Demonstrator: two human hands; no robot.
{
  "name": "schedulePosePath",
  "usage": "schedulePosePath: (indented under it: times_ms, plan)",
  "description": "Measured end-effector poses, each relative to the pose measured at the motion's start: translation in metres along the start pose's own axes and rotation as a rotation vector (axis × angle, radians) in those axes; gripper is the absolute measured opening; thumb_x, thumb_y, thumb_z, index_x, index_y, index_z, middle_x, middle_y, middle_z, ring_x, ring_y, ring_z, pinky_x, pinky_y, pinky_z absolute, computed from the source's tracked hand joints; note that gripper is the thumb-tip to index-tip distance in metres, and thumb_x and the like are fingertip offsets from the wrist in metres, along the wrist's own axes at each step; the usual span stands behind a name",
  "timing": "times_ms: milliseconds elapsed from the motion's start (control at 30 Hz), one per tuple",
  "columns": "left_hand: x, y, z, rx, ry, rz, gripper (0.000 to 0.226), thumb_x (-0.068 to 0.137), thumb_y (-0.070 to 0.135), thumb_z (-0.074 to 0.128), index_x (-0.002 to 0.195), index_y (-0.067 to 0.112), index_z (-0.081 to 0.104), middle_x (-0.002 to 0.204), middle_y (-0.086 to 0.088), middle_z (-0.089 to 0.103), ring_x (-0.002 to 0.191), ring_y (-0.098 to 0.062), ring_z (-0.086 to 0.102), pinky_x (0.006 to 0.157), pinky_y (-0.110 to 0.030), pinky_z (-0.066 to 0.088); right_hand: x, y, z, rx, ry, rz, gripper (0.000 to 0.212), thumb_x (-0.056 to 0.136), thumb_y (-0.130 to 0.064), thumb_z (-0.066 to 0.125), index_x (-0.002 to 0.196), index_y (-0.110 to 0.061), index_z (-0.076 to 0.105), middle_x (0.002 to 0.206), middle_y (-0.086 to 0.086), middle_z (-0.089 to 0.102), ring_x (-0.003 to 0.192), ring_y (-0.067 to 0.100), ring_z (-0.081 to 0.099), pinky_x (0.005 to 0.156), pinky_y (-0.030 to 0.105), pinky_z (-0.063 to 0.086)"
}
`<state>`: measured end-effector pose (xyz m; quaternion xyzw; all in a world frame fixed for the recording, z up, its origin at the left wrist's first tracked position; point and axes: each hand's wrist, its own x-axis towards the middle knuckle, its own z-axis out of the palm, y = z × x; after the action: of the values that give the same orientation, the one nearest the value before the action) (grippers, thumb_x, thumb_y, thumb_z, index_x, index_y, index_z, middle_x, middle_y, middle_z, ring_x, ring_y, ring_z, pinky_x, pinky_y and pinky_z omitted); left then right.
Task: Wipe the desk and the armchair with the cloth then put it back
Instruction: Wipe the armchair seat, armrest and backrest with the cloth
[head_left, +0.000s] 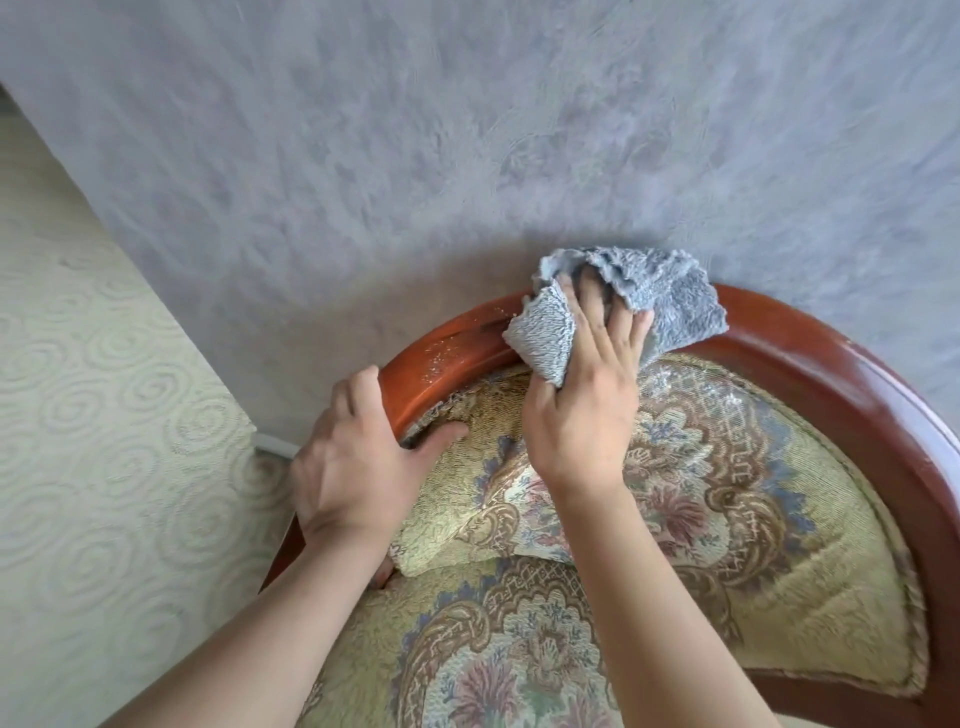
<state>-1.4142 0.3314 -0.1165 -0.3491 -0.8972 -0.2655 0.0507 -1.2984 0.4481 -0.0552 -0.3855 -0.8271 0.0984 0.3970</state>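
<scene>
Fingers (592, 306) bunching fluffy grey cloth (670, 306), curved glossy wood armchair (831, 364) rim

1 armchair (810, 358), 1 cloth (670, 301), 2 hands: left hand (353, 467), right hand (582, 405)
</scene>
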Motion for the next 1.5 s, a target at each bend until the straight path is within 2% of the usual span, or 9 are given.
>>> schedulePosePath:
  times_ms: [167,333,467,700,800,967,1067,1300,1500]
  plan:
    - [-0.001,-0.002,-0.001,0.028,-0.001,0.022,0.089,0.067,0.09,0.056,0.116,0.016,0.048,0.097,-0.007,0.066,0.075,-0.033,0.069,0.056,-0.031,0.037,0.001,-0.017,0.0,0.258,0.172,0.135,0.066,0.078,-0.011,0.035,0.144,-0.013,0.037,0.149,0.012,0.044,0.14,0.006,0.02,0.107,0.064,0.036]
    - [-0.001,0.002,-0.003,-0.054,-0.033,-0.051,0.062,0.08,0.062,0.047,0.121,0.018,0.057,0.112,-0.007,0.063,0.089,-0.038,0.069,0.065,-0.039,0.044,-0.022,-0.042,0.016,0.127,-0.276,-0.27,0.079,0.07,-0.008,0.048,0.148,-0.003,0.038,0.156,0.013,0.034,0.15,0.032,0.016,0.122,0.049,0.013]
    - [-0.002,0.003,-0.005,-0.141,0.011,-0.044,0.043,0.084,0.038,0.057,0.123,0.019,0.062,0.108,-0.009,0.065,0.085,-0.041,0.069,0.064,-0.043,0.049,-0.031,-0.04,0.029,-0.159,-0.365,-0.373,0.08,0.073,-0.016,0.062,0.149,-0.012,0.039,0.158,0.006,0.033,0.15,0.036,0.012,0.123,0.048,0.008]
    - [-0.002,-0.001,-0.002,-0.023,0.015,0.024,0.091,0.065,0.084,0.068,0.121,0.014,0.05,0.104,-0.009,0.068,0.079,-0.033,0.07,0.058,-0.034,0.038,-0.007,-0.007,0.002,-0.29,-0.179,-0.232,0.083,0.074,-0.006,0.065,0.151,-0.009,0.034,0.157,0.01,0.031,0.148,0.037,0.014,0.123,0.049,0.01]
    - [-0.001,0.0,-0.001,-0.024,0.033,0.031,0.093,0.066,0.087,0.065,0.12,0.013,0.048,0.104,-0.009,0.067,0.076,-0.032,0.07,0.058,-0.034,0.043,0.005,0.023,-0.02,-0.359,-0.078,-0.101,0.081,0.075,0.001,0.057,0.151,-0.01,0.033,0.158,0.01,0.029,0.149,0.038,0.013,0.123,0.048,0.008]
    - [0.0,0.0,-0.002,-0.028,-0.002,0.036,0.094,0.066,0.087,0.064,0.119,0.012,0.046,0.1,-0.011,0.066,0.071,-0.031,0.068,0.054,-0.031,0.039,0.007,0.028,-0.026,-0.26,-0.007,0.1,0.082,0.071,-0.02,0.034,0.153,-0.011,0.031,0.16,0.009,0.028,0.148,0.042,0.01,0.123,0.046,0.002]
    - [-0.001,0.0,-0.002,-0.002,-0.004,0.048,0.093,0.067,0.085,0.065,0.118,0.009,0.049,0.099,-0.012,0.066,0.07,-0.032,0.067,0.054,-0.03,0.035,0.004,0.007,-0.007,-0.19,-0.041,0.02,0.077,0.074,-0.014,0.039,0.15,-0.007,0.034,0.159,0.013,0.029,0.148,0.044,0.01,0.122,0.051,0.002]
    - [-0.005,0.003,-0.008,-0.223,0.01,-0.054,0.028,0.092,0.038,0.058,0.113,0.021,0.049,0.102,-0.011,0.065,0.082,-0.041,0.067,0.064,-0.05,0.053,-0.055,-0.037,0.026,-0.012,-0.392,-0.297,0.074,0.074,-0.022,0.044,0.146,-0.004,0.042,0.15,0.009,0.046,0.135,0.04,0.042,0.121,0.051,0.016]
    - [-0.002,0.003,-0.004,-0.032,-0.004,0.008,0.091,0.069,0.08,0.066,0.123,0.009,0.052,0.106,-0.013,0.066,0.08,-0.036,0.069,0.059,-0.037,0.045,-0.014,-0.001,-0.007,-0.247,-0.233,-0.221,0.077,0.072,-0.016,0.046,0.147,-0.005,0.04,0.152,0.01,0.043,0.142,0.036,0.035,0.12,0.052,0.018]
